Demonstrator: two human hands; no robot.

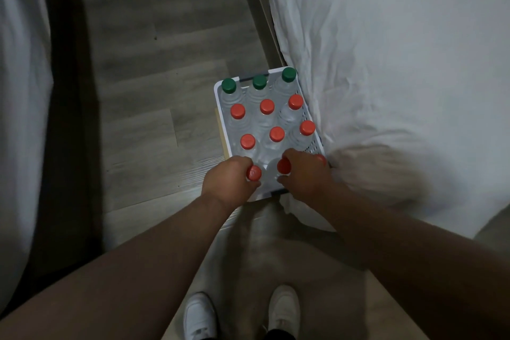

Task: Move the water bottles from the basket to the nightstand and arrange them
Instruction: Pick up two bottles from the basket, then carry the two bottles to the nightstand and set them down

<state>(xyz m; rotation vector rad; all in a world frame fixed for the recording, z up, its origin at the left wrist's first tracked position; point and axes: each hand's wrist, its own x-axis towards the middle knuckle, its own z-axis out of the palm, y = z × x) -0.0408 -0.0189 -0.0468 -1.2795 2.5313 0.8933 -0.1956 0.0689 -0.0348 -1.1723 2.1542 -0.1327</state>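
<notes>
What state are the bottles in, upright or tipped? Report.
Upright: the bottles stand in rows in the basket, caps facing up. Left hand and right hand each grip a near one.

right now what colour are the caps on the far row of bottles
The far-row caps are green, clearest in the head view.

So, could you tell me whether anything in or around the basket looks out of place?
Nothing looks spilled or damaged. The bottles stand upright in rows in the basket. The only mismatch: the far row has green caps while the rest have red caps. The basket's right side sits against the bed sheet.
</notes>
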